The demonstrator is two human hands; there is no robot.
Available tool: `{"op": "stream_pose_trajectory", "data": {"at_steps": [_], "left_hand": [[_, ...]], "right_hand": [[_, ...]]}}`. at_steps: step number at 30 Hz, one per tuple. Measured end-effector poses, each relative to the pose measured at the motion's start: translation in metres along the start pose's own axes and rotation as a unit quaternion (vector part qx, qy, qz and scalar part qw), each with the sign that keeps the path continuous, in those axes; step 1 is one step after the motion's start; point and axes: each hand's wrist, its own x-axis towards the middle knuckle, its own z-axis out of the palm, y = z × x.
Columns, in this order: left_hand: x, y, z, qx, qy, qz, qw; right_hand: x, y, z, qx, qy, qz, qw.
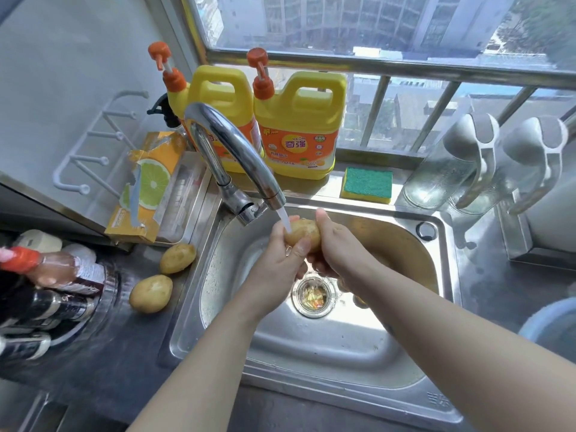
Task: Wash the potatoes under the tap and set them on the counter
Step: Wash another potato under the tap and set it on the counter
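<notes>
Clearly the potato [304,233] is held where it is for the rinse. It sits right under the spout of the tap [237,151], and the water stream [285,221] lands on its left end. All of this is over the basin of the steel sink [327,344], so the runoff drops toward the drain strainer [313,296] below.

Both hands grip it. The left hand [277,263] comes up from the lower left with its fingers curled round the near-left side and the thumb laid across the front of the skin, which looks like a rubbing hold. The right hand [336,247] closes on the right end, thumb raised over the top and palm cupped beneath, leaving the left end bare to the water. Both forearms reach in over the front rim and keep the potato well above the sink floor.

2 more lie on the dark desk [118,347] just left of the sink: the farther potato [178,258] near the rim and the nearer potato [151,293] close by, not touching it. Probably these are already washed and set aside, though the view cannot confirm that. A tan shape under the right forearm may be another one waiting in the basin; I cannot tell.
</notes>
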Motion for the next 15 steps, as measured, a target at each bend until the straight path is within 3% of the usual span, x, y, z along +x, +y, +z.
{"op": "stream_pose_trajectory", "data": {"at_steps": [4, 8, 12, 15], "left_hand": [[0.005, -0.001, 0.007, -0.097, 0.082, -0.014, 0.992], [0.011, -0.001, 0.012, -0.181, 0.159, -0.067, 0.968], [0.014, 0.003, 0.009, -0.239, 0.162, -0.135, 0.948], [0.012, 0.004, 0.007, -0.255, 0.11, -0.123, 0.953]], "right_hand": [[-0.002, -0.001, 0.009, -0.02, -0.042, -0.076, 0.996], [-0.003, 0.009, 0.014, -0.047, -0.041, -0.083, 0.995], [-0.009, 0.01, 0.01, -0.018, -0.085, -0.058, 0.994], [-0.008, 0.009, 0.006, 0.031, -0.089, -0.024, 0.995]]}}
